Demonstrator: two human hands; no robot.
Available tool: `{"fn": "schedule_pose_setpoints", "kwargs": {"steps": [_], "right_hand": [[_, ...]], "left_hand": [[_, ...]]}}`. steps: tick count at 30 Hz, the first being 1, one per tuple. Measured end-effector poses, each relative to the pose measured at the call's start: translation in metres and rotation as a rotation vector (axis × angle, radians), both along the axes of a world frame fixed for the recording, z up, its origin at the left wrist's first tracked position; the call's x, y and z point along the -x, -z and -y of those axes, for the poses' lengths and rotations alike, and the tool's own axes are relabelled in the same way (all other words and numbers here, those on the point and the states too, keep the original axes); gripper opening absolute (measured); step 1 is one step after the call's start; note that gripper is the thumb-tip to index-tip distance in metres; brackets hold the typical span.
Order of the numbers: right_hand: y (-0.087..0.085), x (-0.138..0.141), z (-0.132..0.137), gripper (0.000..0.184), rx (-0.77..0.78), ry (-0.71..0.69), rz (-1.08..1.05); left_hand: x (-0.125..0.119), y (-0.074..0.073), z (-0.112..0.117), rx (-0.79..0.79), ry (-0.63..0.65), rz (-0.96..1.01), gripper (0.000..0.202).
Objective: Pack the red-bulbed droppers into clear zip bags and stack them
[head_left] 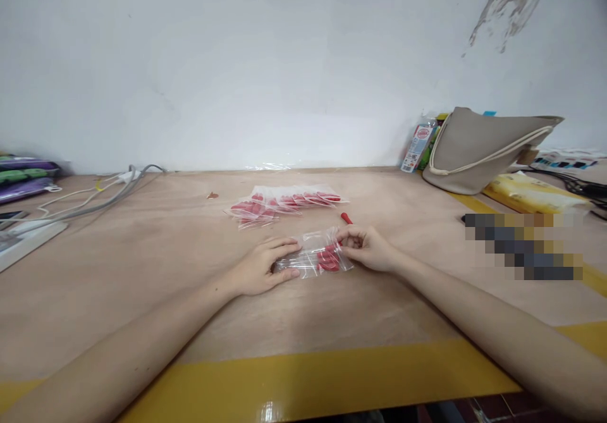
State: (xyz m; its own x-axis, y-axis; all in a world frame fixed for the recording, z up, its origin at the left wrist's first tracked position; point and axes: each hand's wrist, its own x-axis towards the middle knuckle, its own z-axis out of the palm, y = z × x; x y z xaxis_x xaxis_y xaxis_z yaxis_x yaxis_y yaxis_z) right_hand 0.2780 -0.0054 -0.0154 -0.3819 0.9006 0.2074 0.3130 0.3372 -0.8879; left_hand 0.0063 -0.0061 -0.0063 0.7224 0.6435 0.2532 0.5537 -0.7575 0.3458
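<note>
A clear plastic bag (308, 260) lies flat on the table in front of me, with several slender pieces inside that have red ends (328, 258). My left hand (265, 265) holds the bag's left end, thumb on the near side and fingers on the far side. At the bag's right end, my right hand (363, 248) is closed in a pinch at its edge, fingers curled. A loose red bulb-shaped end (346, 218) sticks out just beyond the right fingers; the rest of that piece is hidden. Farther back lies a fanned row of small clear bags (284, 202) with red pieces in them.
White and grey cables (109, 192) and a white device (31, 243) are at the left. A grey bag (474, 148) leans against the wall at the right, near a yellow packet (531, 194). Yellow tape (303, 372) runs along the table's front edge.
</note>
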Motion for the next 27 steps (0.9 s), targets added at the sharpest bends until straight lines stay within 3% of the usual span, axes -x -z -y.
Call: {"fn": "schedule_pose_setpoints", "kwargs": {"steps": [4,11,15,21,24,27], "right_hand": [[0.004,0.003,-0.004,0.034,0.064,0.016,-0.096],[0.025,0.012,-0.015,0.02,-0.04,0.212,-0.014],[0.014,0.012,-0.013,0.019,-0.04,0.19,0.039],[-0.005,-0.016,-0.022,0.031,-0.17,0.602,0.41],[0.0,-0.025,-0.03,0.044,-0.075,0.597,0.543],[0.002,-0.029,-0.035,0.041,-0.036,0.565,0.598]], "left_hand": [[-0.001,-0.001,0.0,-0.007,0.01,0.007,0.048],[0.0,0.0,-0.001,-0.016,0.013,0.01,0.048],[-0.001,0.0,0.0,-0.014,0.018,0.024,0.049],[-0.001,-0.001,0.001,-0.01,-0.002,0.029,0.051],[-0.001,-0.002,0.001,-0.004,-0.009,0.026,0.05],[-0.002,-0.003,0.002,-0.016,0.009,0.038,0.048]]}}
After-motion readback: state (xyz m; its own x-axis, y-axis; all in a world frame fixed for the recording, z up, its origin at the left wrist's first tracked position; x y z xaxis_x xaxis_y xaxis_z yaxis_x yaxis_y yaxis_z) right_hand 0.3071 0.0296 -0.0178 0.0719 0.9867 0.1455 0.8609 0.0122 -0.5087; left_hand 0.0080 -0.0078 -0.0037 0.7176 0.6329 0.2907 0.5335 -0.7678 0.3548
